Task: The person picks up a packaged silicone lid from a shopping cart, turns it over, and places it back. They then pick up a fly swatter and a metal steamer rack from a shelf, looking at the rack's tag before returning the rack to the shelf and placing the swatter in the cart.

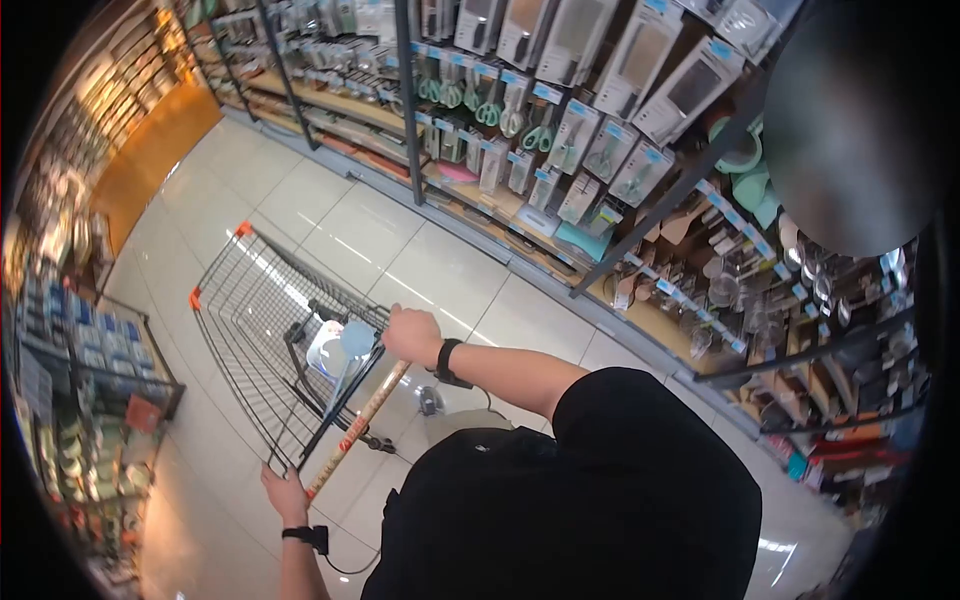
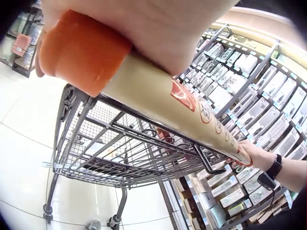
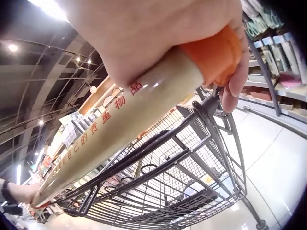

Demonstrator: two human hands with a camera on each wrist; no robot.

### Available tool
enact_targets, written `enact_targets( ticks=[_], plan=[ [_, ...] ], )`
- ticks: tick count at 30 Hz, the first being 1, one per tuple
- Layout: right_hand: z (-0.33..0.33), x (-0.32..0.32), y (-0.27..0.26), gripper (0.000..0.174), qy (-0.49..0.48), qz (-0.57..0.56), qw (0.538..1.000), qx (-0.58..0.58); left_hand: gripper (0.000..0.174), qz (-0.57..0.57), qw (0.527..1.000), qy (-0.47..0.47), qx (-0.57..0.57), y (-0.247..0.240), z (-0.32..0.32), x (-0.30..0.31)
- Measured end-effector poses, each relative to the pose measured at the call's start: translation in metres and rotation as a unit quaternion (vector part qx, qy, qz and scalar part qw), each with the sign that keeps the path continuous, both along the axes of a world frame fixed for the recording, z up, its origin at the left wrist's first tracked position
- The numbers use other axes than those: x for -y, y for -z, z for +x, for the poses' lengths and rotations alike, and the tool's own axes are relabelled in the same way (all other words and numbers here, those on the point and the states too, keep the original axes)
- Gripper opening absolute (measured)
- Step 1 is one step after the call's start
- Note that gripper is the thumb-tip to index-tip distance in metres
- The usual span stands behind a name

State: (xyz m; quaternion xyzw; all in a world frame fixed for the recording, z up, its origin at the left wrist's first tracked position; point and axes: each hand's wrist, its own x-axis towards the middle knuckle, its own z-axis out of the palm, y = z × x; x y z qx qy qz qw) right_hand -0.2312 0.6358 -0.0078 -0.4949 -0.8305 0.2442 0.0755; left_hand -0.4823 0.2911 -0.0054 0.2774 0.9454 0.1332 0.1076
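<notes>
A black wire shopping cart (image 1: 262, 330) with orange corner caps stands in front of the person. Its beige handle bar (image 1: 350, 440) carries red printing and has orange ends. The left hand (image 1: 287, 495) grips the bar near its left end; in the left wrist view, the palm lies over the orange end cap (image 2: 81, 55). At the other end, the right hand (image 1: 412, 335) holds the bar, fingers curled over the orange cap (image 3: 216, 55) in the right wrist view. Inside the cart, near the handle, lie a pale blue round item (image 1: 357, 338) and a white item (image 1: 326, 352).
Tall shelving (image 1: 415, 110) along the far right side holds packaged kitchen tools, green-handled scissors (image 1: 490, 110) and utensils (image 1: 725, 290). Another stocked shelf (image 1: 95, 350) stands on the left. Glossy pale floor tiles (image 1: 345, 220) run between them.
</notes>
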Motion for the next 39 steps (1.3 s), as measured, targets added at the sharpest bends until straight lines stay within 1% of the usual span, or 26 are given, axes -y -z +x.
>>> enact_targets(
  ticks=[3, 4, 6, 7, 9, 10, 13, 14, 16, 17, 18, 19, 20, 22, 24, 25, 26, 28, 30, 31, 33, 34, 35, 36, 37, 39],
  plan=[
    [-0.014, -0.008, -0.01, 0.031, -0.002, 0.001, 0.998, -0.062, 0.057, 0.051, 0.996, 0.073, -0.032, -0.007, -0.011, -0.014],
    [-0.022, -0.012, -0.009, 0.028, 0.01, -0.035, 0.997, -0.072, 0.054, 0.051, 0.993, 0.097, -0.042, -0.008, -0.021, -0.013],
    [-0.036, -0.02, 0.004, 0.027, 0.005, -0.015, 0.995, -0.098, 0.053, 0.063, 0.984, 0.149, -0.08, 0.024, -0.059, -0.006],
    [-0.039, -0.021, -0.005, 0.029, -0.002, -0.022, 0.995, -0.099, 0.053, 0.062, 0.98, 0.172, -0.082, 0.013, -0.059, -0.023],
    [-0.048, -0.027, -0.019, 0.029, 0.005, -0.027, 0.996, -0.09, 0.044, -0.049, 0.978, 0.192, -0.062, -0.024, -0.061, -0.036],
    [-0.057, -0.022, -0.014, 0.03, -0.006, -0.037, 0.997, -0.07, 0.044, -0.055, 0.976, 0.202, -0.056, -0.021, -0.072, -0.038],
    [-0.061, -0.021, -0.015, 0.034, -0.002, -0.051, 0.997, -0.06, 0.051, -0.2, 0.939, 0.272, -0.071, -0.034, -0.077, -0.054],
    [-0.064, -0.021, -0.014, 0.035, -0.001, -0.049, 0.997, -0.061, 0.051, -0.197, 0.939, 0.272, -0.069, -0.043, -0.078, -0.06],
    [-0.07, -0.018, -0.008, 0.03, 0.001, -0.042, 0.997, -0.067, 0.05, -0.408, 0.854, 0.323, 0.004, -0.076, -0.065, -0.092],
    [-0.075, -0.019, 0.001, 0.026, 0.002, -0.058, 0.995, -0.076, 0.051, -0.463, 0.798, 0.385, 0.033, -0.057, -0.098, -0.093],
    [-0.07, -0.025, 0.007, 0.023, 0.01, -0.072, 0.994, -0.079, 0.051, -0.447, 0.8, 0.399, 0.032, -0.042, -0.126, -0.109],
    [-0.062, -0.023, 0.002, 0.02, 0.013, -0.092, 0.992, -0.082, 0.05, -0.447, 0.781, 0.37, 0.231, -0.037, -0.154, -0.117],
    [-0.06, -0.016, 0.001, 0.02, 0.012, -0.086, 0.993, -0.079, 0.052, -0.434, 0.731, 0.319, 0.419, -0.044, -0.173, -0.114],
    [-0.055, -0.007, -0.005, 0.022, 0.029, -0.043, 0.993, -0.105, 0.056, -0.412, 0.731, 0.278, 0.467, -0.122, -0.143, -0.152],
    [-0.056, -0.001, 0.002, 0.019, 0.06, -0.023, 0.994, -0.084, 0.053, -0.292, 0.79, 0.362, 0.399, -0.158, -0.159, -0.165],
    [-0.05, 0.002, -0.009, 0.02, 0.061, -0.044, 0.994, -0.077, 0.055, -0.317, 0.787, 0.393, 0.354, -0.186, -0.153, -0.18],
    [-0.046, 0.006, -0.017, 0.022, 0.065, -0.031, 0.995, -0.068, 0.057, -0.34, 0.783, 0.42, 0.308, -0.22, -0.144, -0.199],
    [-0.042, 0.009, -0.009, 0.027, 0.07, -0.025, 0.996, -0.047, 0.063, -0.27, 0.822, 0.415, 0.28, -0.274, -0.141, -0.207],
    [-0.036, 0.014, -0.008, 0.031, 0.057, 0.014, 0.997, -0.04, 0.066, -0.237, 0.85, 0.435, 0.181, -0.334, -0.136, -0.214],
    [-0.037, 0.015, -0.014, 0.033, 0.058, -0.006, 0.998, 0.003, 0.065, -0.171, 0.847, 0.492, 0.103, -0.362, -0.136, -0.216],
    [-0.033, 0.019, -0.014, 0.034, 0.065, -0.001, 0.998, 0.009, 0.055, -0.035, 0.852, 0.52, 0.041, -0.407, -0.138, -0.214],
    [-0.031, 0.02, -0.013, 0.041, 0.058, 0.002, 0.998, 0.027, 0.053, 0.063, 0.843, 0.53, 0.067, -0.418, -0.139, -0.215],
    [-0.03, 0.021, -0.012, 0.043, 0.067, -0.004, 0.997, 0.038, 0.05, 0.159, 0.824, 0.536, 0.089, -0.425, -0.142, -0.214],
    [-0.03, 0.023, -0.012, 0.043, 0.05, -0.001, 0.998, 0.042, 0.049, 0.188, 0.817, 0.534, 0.104, -0.429, -0.147, -0.216],
    [-0.03, 0.026, -0.013, 0.043, 0.067, -0.005, 0.996, 0.052, 0.048, 0.215, 0.809, 0.534, 0.12, -0.428, -0.153, -0.222],
    [-0.03, 0.032, -0.015, 0.044, 0.074, -0.008, 0.995, 0.066, 0.045, 0.257, 0.811, 0.516, 0.104, -0.406, -0.167, -0.245]
  ],
)
